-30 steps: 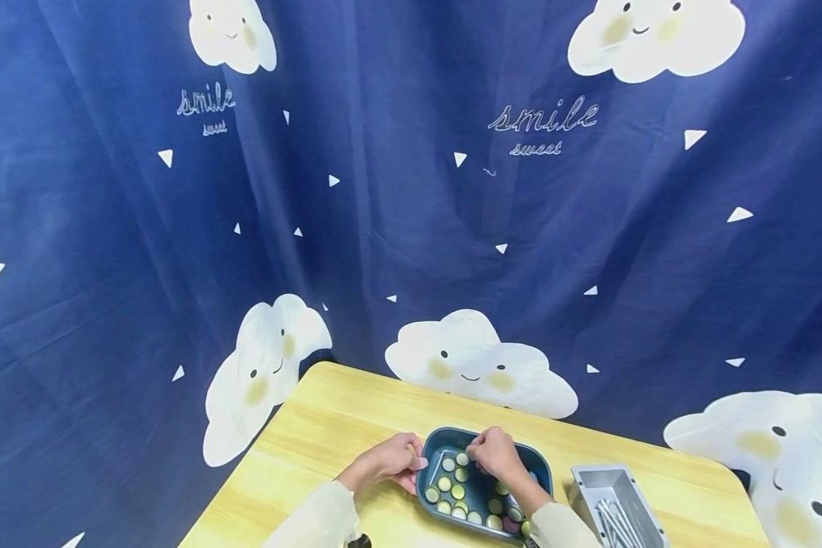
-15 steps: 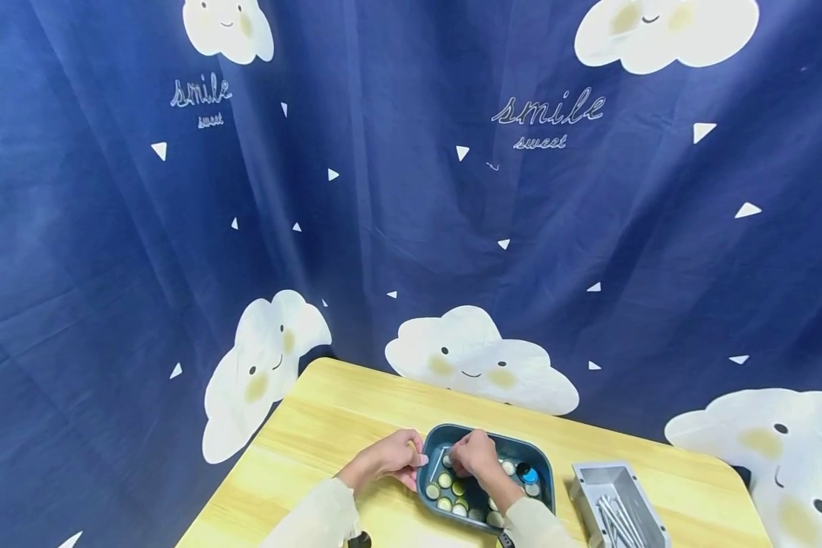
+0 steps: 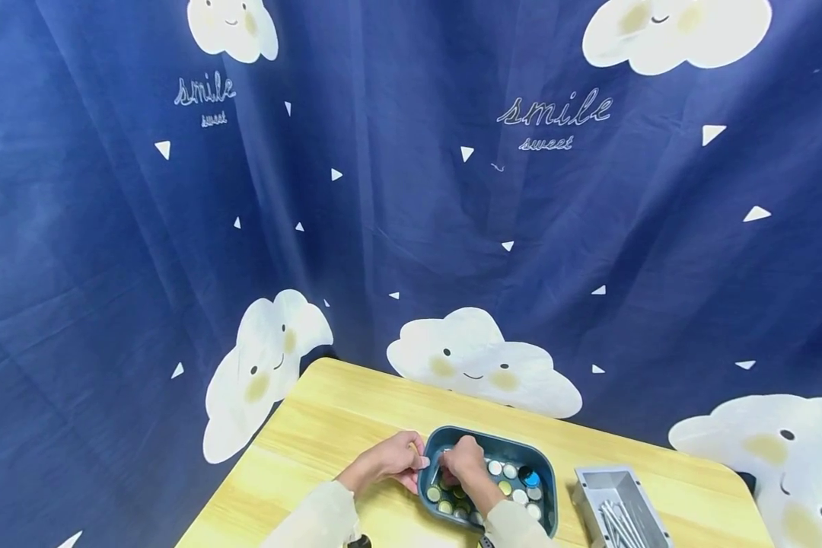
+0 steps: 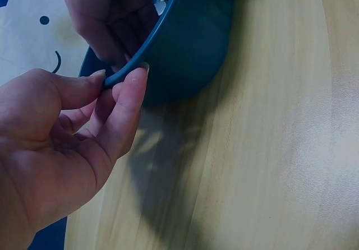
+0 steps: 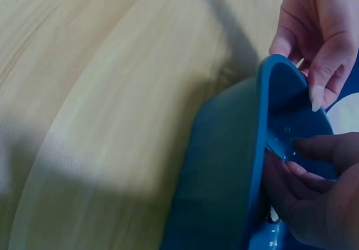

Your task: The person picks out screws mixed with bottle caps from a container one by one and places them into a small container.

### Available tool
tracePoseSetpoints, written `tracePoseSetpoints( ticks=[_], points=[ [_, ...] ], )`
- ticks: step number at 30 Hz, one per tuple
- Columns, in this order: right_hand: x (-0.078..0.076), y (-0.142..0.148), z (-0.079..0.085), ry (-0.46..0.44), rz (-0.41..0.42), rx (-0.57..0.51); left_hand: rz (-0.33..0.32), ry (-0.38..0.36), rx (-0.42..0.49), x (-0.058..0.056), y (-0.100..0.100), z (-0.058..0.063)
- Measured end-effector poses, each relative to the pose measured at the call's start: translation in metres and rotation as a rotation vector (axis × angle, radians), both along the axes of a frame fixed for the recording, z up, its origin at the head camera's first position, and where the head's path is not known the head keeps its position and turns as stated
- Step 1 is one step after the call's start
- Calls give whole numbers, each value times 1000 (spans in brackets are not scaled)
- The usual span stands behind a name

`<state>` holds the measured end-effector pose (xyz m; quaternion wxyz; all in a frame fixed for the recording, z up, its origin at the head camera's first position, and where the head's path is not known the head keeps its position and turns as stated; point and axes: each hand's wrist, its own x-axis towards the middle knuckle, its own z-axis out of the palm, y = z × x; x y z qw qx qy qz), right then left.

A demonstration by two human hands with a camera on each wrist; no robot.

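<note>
In the head view, a dark blue plastic basin (image 3: 555,495) on the table holds several bottle caps (image 3: 510,472). My left hand (image 3: 399,459) pinches its left rim between thumb and fingers, plain in the left wrist view. My right hand (image 3: 464,461) reaches down inside the basin's left end. There, in the right wrist view, a thin shiny strip (image 5: 275,147) shows by the right fingertips, the thumb apart on the other side. Whether the fingers grip it is unclear. A cap with a bright blue face (image 3: 530,478) lies toward the right end.
A grey rectangular box (image 3: 606,476) with several silver nails (image 3: 622,525) stands to the right of the basin on the wooden table (image 3: 342,403). Behind the table hangs a dark blue curtain (image 3: 411,205) with clouds.
My right hand has moved leftward and lower inside the basin, over the thin silver rod that lay there. Caps at the right have come into sight. The left hand stays at the rim.
</note>
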<state>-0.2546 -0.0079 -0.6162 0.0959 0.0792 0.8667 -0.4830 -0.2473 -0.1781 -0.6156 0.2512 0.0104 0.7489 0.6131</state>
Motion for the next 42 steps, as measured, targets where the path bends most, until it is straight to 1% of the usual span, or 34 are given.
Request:
tracePoseSetpoints(
  ticks=[8,13,16,23,28,30,33,37,39,42],
  points=[
    [-5,1,-7,-4,-55,24,9,-6,9,-2,3,-2],
    [-8,-1,-11,-17,-61,37,13,-6,-8,-3,2,-4],
    [-8,-4,-12,-17,-65,64,12,-10,-14,-3,1,-4],
    [-8,-6,-13,35,-75,146,18,-8,8,-1,3,-1],
    [-8,-8,-13,63,-72,221,23,-3,3,1,3,1],
    [-7,-8,-13,72,-63,250,23,-6,4,2,3,1],
    [-5,-9,-14,79,-44,266,16,-3,5,2,3,0],
    [-4,-10,-14,118,-33,285,13,3,7,2,3,-3],
    [-3,-9,-14,149,-28,301,18,2,10,1,3,-4],
    [-3,-9,-14,171,-9,331,28,-4,15,1,3,-5]
  ],
)
